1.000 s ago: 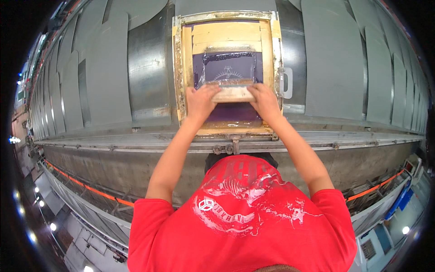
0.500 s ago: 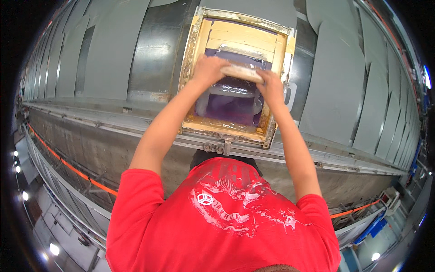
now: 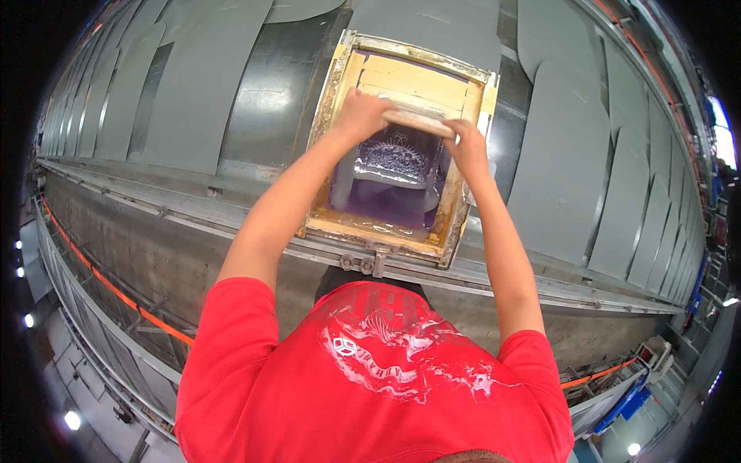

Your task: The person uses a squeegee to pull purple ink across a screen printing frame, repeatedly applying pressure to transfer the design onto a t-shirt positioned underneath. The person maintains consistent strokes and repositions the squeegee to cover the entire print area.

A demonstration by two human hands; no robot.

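A printing screen in a rectangular frame (image 3: 423, 54) lies in front of me, its edges lined with yellowish tape. Both my hands grip a squeegee with a pale, bar-like handle (image 3: 417, 122), held crosswise over the far half of the mesh. My left hand (image 3: 364, 116) is closed round its left end, and my right hand (image 3: 468, 147) round its right end. On the purple mesh, just nearer than the squeegee, lies a glossy band of ink (image 3: 390, 171), with a pale pattern showing beside it. The squeegee's blade is mostly hidden below the handle.
Grey flat pieces (image 3: 567, 162) lie in rows on the long metal table (image 3: 270, 100), left and right of the frame. A metal rail (image 3: 185, 216) runs along the near edge, with a bolted clamp (image 3: 378, 261) at the frame. Orange piping (image 3: 116, 282) runs lower left.
Relative to the frame, my hands and the squeegee have moved toward its far end. More of the mesh and the ink band shows on the near side. My view has shifted slightly.
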